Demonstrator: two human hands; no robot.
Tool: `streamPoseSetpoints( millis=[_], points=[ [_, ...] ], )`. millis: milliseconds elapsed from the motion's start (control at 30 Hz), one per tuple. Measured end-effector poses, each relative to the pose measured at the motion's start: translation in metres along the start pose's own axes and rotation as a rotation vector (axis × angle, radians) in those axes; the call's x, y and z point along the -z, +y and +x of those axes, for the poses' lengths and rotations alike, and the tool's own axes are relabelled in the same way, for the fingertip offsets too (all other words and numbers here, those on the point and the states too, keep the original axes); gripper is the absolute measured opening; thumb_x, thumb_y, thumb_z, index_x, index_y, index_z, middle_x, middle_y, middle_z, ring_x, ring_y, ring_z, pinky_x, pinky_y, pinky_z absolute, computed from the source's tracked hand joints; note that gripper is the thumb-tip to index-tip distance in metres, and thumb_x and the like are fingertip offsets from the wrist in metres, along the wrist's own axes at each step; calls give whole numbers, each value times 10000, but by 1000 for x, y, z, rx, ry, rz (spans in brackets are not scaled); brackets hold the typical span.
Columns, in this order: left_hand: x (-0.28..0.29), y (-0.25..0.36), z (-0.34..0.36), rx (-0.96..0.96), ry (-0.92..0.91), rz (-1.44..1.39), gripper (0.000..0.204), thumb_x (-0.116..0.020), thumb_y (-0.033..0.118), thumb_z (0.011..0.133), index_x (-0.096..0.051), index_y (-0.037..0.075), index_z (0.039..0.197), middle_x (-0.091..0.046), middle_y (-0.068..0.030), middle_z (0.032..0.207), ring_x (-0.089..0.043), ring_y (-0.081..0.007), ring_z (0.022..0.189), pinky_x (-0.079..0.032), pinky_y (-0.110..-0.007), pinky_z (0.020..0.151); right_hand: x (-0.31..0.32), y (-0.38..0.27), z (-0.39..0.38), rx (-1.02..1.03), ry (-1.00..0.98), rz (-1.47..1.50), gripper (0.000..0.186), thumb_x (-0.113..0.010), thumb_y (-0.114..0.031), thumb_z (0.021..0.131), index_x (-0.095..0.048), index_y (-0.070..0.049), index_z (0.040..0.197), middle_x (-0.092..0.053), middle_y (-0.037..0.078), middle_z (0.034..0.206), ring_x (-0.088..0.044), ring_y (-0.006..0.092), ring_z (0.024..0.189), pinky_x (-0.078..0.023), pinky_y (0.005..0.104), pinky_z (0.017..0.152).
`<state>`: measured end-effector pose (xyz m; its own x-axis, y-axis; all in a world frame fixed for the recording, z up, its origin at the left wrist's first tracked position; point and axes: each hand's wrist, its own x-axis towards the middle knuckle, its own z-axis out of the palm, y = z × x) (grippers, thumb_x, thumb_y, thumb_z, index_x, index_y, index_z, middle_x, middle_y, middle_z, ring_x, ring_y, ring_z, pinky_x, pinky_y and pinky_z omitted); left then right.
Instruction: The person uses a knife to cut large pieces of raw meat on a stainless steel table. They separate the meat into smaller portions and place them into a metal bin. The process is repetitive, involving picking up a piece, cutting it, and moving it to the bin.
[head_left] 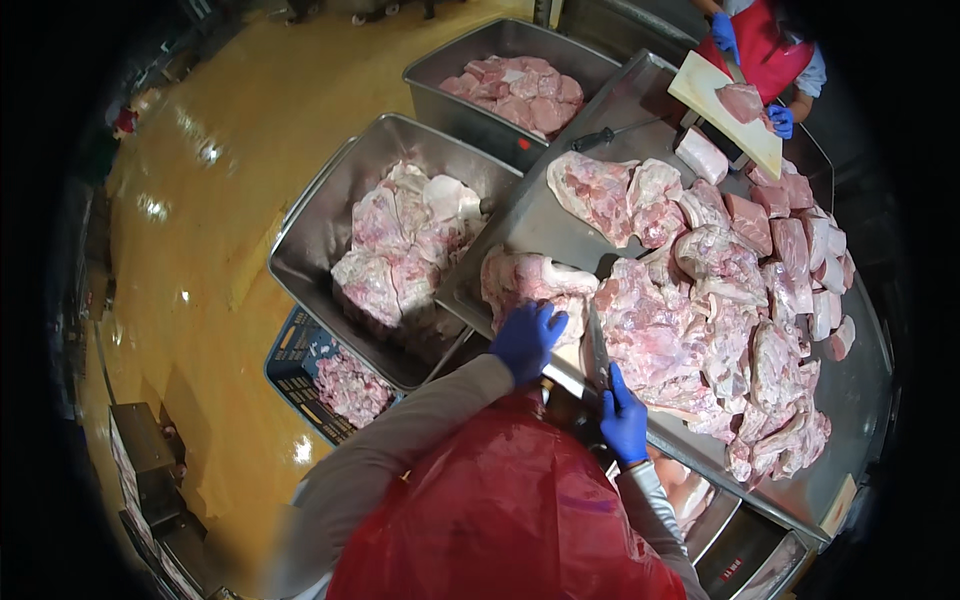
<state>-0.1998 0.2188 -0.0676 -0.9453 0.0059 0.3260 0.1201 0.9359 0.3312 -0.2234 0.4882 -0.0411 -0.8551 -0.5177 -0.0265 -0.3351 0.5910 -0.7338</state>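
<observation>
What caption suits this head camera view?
Blue-gloved left hand steadies raw meat piece while right hand grips a knife at a meat-piled steel table.

Both forearms enter from the lower centre of the frame, clad in grey long sleeves; a red apron covers the torso between them. Left hand (527, 338), in a blue glove, sits just left of centre; palm down, fingers spread and extended toward the upper right. Right hand (624, 420), also blue-gloved, sits right of centre and lower; fingers curled closed in a grip; wrist bent upward.
</observation>
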Motion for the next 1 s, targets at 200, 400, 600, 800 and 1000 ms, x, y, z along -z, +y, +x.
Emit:
streamPoseSetpoints(
  millis=[200, 400, 600, 800, 1000],
  points=[
    [-8, -20, 58, 111, -179, 16, 427, -701, 88, 765, -631, 73, 1187, -662, -176, 1014, -651, -409, 996, -565, -502, 810, 8, 0, -33, -195, 114, 167, 531, -536, 51, 995, -496, -4, 1521, -589, 219, 1481, -589, 281, 1358, -438, 347, 1135],
    [70, -153, 146, 22, -182, -260, 515, -839, 274, 721, -714, 51, 1167, -736, -167, 1124, -712, -298, 1030, -567, -403, 897, -4, 8, -72, -244, 285, 131, 535, -592, -14, 991, -524, -59, 1520, -703, 242, 1268, -714, 298, 1134, -539, 369, 979],
    [166, -235, 122, 344, 13, -136, 645, -837, 174, 719, -641, -3, 1307, -705, -149, 1193, -673, -275, 1113, -541, -400, 980, -12, -4, -128, -498, 475, 165, 549, -611, -33, 980, -536, -96, 1520, -740, 224, 1089, -736, 304, 902, -568, 363, 842],
    [-42, -146, 155, 161, -270, -1277, 612, -864, 239, 831, -615, 21, 1346, -704, -120, 1183, -662, -223, 1110, -534, -354, 979, -29, -15, -151, -641, 630, 301, 572, -582, 4, 963, -529, -84, 1526, -754, 200, 1088, -740, 240, 916, -559, 347, 855],
    [-129, -47, 171, 297, -414, -1108, 741, -906, 159, 736, -580, -37, 1372, -712, -144, 1215, -677, -201, 1085, -541, -347, 967, -29, -18, -142, -586, 551, 230, 572, -589, -9, 966, -527, -89, 1529, -750, 221, 1081, -737, 274, 933, -559, 363, 862]
  ],
)
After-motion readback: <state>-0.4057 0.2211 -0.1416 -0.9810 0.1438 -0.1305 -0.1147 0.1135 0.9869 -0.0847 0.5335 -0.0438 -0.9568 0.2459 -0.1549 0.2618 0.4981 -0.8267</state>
